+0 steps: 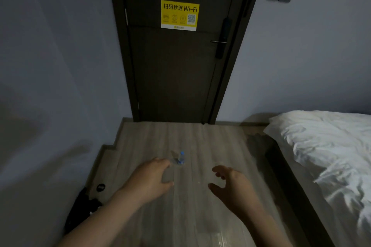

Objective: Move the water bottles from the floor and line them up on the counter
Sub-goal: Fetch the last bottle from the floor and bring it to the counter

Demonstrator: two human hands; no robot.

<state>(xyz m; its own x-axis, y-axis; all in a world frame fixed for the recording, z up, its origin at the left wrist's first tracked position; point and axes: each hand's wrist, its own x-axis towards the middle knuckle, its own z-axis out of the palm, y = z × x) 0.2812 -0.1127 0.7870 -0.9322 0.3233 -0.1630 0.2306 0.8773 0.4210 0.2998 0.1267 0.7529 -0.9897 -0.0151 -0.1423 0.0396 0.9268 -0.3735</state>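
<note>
One bottle (181, 158) stands upright on the floor (210, 146) near the door (176, 66) — not yet picked up. Both hands are out over the floor, fingers spread and holding nothing: the left hand (152, 178) is just beside the bottle, the right hand (230, 184) a little apart. No desk is in view, so I cannot tell how many bottles are lined up — this one, at least, is left.
</note>
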